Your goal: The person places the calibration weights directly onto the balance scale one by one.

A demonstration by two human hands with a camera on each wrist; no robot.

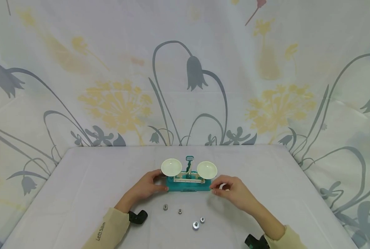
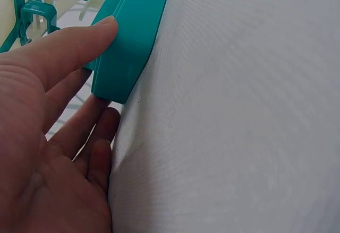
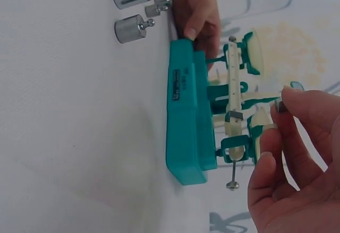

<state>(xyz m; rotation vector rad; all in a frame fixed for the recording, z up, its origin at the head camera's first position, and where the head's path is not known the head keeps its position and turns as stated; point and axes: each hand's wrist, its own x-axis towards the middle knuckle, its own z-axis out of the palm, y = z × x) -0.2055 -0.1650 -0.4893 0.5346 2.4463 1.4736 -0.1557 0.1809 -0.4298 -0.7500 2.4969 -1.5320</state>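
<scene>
A teal balance scale (image 1: 188, 186) stands on the table with two pale pans, the left pan (image 1: 171, 167) and the right pan (image 1: 207, 170). My left hand (image 1: 149, 183) grips the left end of its base, thumb on the front face and fingers behind. By the right end, my right hand (image 1: 233, 190) pinches a small dark metal piece (image 3: 280, 105) between thumb and fingertips; most of it is hidden, so I cannot tell its kind. The scale's adjusting screw (image 3: 232, 185) sticks out free of those fingers, and a metal rider (image 3: 234, 115) sits on the beam.
Several metal weights lie on the white tablecloth in front of the scale: a larger one (image 1: 195, 226), a smaller one beside it (image 1: 202, 219), and others further left (image 1: 165, 206). A flower-patterned curtain (image 1: 129, 114) hangs behind the table.
</scene>
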